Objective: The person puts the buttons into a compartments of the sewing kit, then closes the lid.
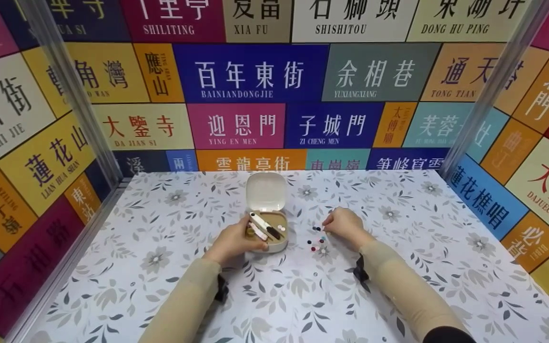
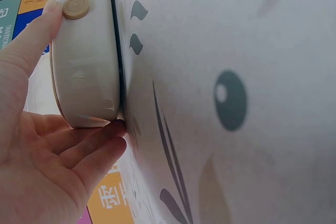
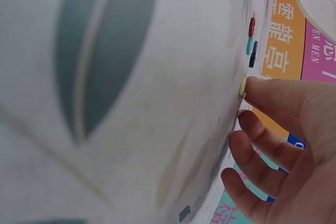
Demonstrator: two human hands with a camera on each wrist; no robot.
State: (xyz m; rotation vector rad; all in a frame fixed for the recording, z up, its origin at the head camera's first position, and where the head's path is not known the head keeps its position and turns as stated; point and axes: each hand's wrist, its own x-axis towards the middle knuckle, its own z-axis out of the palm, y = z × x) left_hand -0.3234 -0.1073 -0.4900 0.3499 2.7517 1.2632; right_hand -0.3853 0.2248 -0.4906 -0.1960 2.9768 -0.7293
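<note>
On the floral tablecloth (image 1: 303, 295) sits a small cream sewing-kit case (image 1: 269, 238) with its hinged lid (image 1: 266, 191) standing open behind it. Everything else is easiest placed from that case.

The person's left hand (image 1: 234, 240) is cupped against the case's left and near side. In the left wrist view the thumb lies along the case's wall beside a round tan button-like disc (image 2: 76, 7), while the other fingers (image 2: 94, 142) curl in under the bottom edge where the case meets the cloth, so the hand holds the case. Inside the case I can make out a white tool and a dark-tipped one (image 1: 267, 227) lying slantwise across the tray; the smaller items beneath them are too small to name.

Just to the right of the case lies a loose scatter of small coloured buttons (image 1: 318, 239): red, teal, dark and pale ones. The right hand (image 1: 343, 223) rests at the far right edge of that scatter. In the right wrist view its topmost fingertip touches a pale yellow button (image 3: 242, 86) on the cloth, with the remaining fingers (image 3: 257, 156) relaxed and slightly bent, holding nothing that I can see.

Walls of coloured street-name signs (image 1: 250, 74) stand behind the case.
</note>
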